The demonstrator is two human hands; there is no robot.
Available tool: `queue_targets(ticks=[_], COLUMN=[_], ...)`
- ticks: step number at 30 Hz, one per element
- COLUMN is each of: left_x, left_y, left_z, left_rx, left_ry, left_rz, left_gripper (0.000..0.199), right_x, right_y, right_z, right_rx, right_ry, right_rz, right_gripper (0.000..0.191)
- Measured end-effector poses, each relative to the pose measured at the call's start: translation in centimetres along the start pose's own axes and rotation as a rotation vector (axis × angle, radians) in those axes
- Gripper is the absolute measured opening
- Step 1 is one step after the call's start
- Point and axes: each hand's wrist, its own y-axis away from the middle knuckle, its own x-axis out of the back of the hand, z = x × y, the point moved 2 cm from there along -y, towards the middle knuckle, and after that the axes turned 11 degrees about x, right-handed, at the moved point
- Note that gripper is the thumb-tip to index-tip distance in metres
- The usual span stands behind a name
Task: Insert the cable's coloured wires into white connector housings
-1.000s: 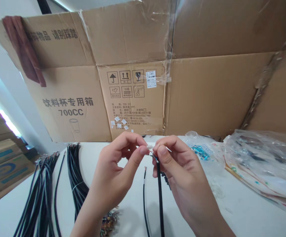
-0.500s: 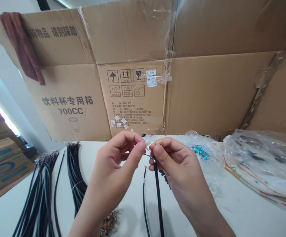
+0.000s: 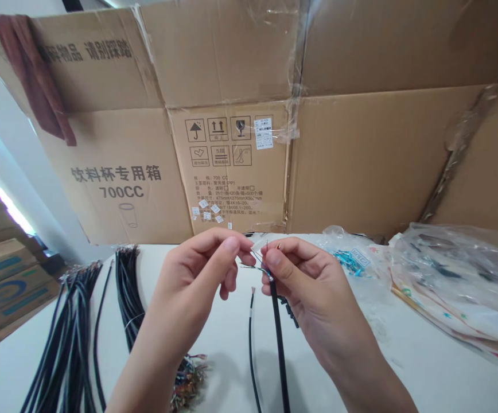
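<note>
- Head view: left grip [image 3: 193,275], thumb and forefinger pinched on fine wires [image 3: 251,258] fanning from the cable's end
- right grip [image 3: 307,284], thumb and forefinger pressed together on a black sheathed cable [image 3: 278,327], just below those wires
- cable's long axis running down from the right grip toward the bench [image 3: 404,350]; stripped end pointing up toward the left grip; right grip nearer the sheath
- nearby on the bench: a loose black cable [image 3: 251,338], bundled black cables [image 3: 129,292], a clear plastic bag [image 3: 442,275]
- behind: a cardboard carton [image 3: 232,166]
</note>
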Motion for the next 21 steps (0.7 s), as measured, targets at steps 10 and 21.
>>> queue_targets(ticks=[10,21], left_x=[0.10,0.05], left_y=[0.00,-0.03], left_z=[0.01,0.27], left_rx=[-0.001,-0.011], left_ry=[-0.059,-0.076], left_rz=[0.055,0.041], left_gripper=[0.016,0.021], right_x=[-0.31,-0.13], right_y=[-0.17,-0.04], right_z=[0.13,0.40], right_rx=[-0.015,-0.028], right_ry=[-0.034,0.037], right_rz=[0.009,-0.013], right_gripper=[0.017,0.015])
